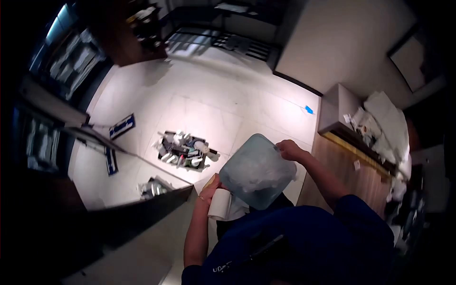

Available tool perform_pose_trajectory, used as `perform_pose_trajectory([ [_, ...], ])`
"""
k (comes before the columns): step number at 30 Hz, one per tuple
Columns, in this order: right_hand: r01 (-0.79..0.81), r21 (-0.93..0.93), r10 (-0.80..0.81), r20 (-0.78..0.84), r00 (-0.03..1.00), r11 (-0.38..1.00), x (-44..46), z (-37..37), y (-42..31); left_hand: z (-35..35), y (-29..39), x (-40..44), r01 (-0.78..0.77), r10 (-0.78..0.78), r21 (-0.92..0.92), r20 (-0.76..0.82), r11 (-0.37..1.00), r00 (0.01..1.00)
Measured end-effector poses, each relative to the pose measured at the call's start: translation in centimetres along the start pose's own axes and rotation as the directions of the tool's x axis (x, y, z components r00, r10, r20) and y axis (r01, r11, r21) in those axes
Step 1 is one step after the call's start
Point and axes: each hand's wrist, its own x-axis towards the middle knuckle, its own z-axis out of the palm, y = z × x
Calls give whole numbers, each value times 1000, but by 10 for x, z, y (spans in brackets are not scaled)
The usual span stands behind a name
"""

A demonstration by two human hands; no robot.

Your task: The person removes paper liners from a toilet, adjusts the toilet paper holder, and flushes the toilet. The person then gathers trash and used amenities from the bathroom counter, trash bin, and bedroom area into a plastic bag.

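Note:
In front of my body is a grey-blue waste bin [230, 168], tilted so that its mouth faces up toward me. Whitish, crumpled material that looks like a thin plastic liner [261, 171] fills its inside. My right hand [290, 150] is closed on the rim at the upper right. On the opposite side, my left hand [210, 187] grips the bin's left edge, its fingers partly hidden. A white paper roll [219, 204] sits against my left wrist; what supports it cannot be made out.
A dark caddy [185, 152] full of bottles and brushes stands on the pale tiled floor [204, 99]. Two blue-and-white flat mop heads [122, 126] lie left. A small blue item [308, 109] is near the wall. White linen [387, 118] is heaped on the right.

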Motion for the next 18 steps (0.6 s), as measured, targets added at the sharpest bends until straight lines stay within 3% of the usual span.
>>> perform_pose_trajectory([
  [3,-75,32,76,-54,996,997,-12,10,31,0,19,37,171,-155,-98,155,980,976],
  [4,-112,56,117,-77,990,992,-13,13,41,2,26,54,325,-294,-133,209,936,933],
  [7,-226,51,230,-96,968,973,-3,15,82,15,39,97,391,-363,-85,233,917,902],
  [8,-272,58,276,-85,957,961,2,11,93,23,46,111,418,-378,-66,315,906,870],
  [11,-310,82,318,-106,942,947,26,17,144,66,68,154,413,-410,-138,47,900,911],
  [12,-300,85,309,-128,942,950,41,13,167,71,79,177,354,-320,-57,308,934,896],
  [15,-399,149,415,-93,905,905,67,-1,209,76,104,244,387,-386,15,99,922,917],
  [16,-389,157,408,-117,905,908,74,-4,224,70,101,277,199,-221,251,64,947,973],
  [17,-411,178,436,-132,891,894,81,-6,237,83,115,293,209,-195,535,-84,819,977],
  [18,-432,197,462,-146,875,880,89,-6,249,97,130,313,243,-123,759,-212,604,969],
])
